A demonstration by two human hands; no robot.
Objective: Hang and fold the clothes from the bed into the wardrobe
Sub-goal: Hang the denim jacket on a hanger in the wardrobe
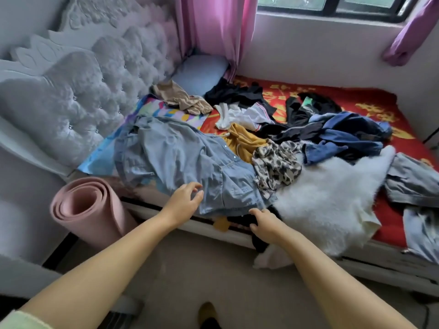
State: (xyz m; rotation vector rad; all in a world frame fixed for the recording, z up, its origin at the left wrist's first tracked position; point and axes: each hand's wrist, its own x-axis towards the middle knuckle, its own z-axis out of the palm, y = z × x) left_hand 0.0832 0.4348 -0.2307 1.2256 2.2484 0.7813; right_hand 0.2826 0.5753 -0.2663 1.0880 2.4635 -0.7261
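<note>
Denim garment (pixel 180 160) lies under left hand (pixel 184 200); right hand (pixel 264 225) at its hem.

Bed (pixel 370 100): red cover with yellow pattern, strewn with clothes.
Denim garment (pixel 180 157): light blue, spread at the near edge.
Left hand (pixel 185 200): fingers loosely curled, touching the denim garment's lower edge.
Right hand (pixel 266 224): at the denim hem, fingers on dark cloth at the bed's edge.
White fluffy garment (pixel 332 198): just right of the right hand.
Leopard-print piece (pixel 275 165): between denim and fluffy garment.
Pink rolled mat (pixel 88 210): upright on the floor beside the bed.
</note>
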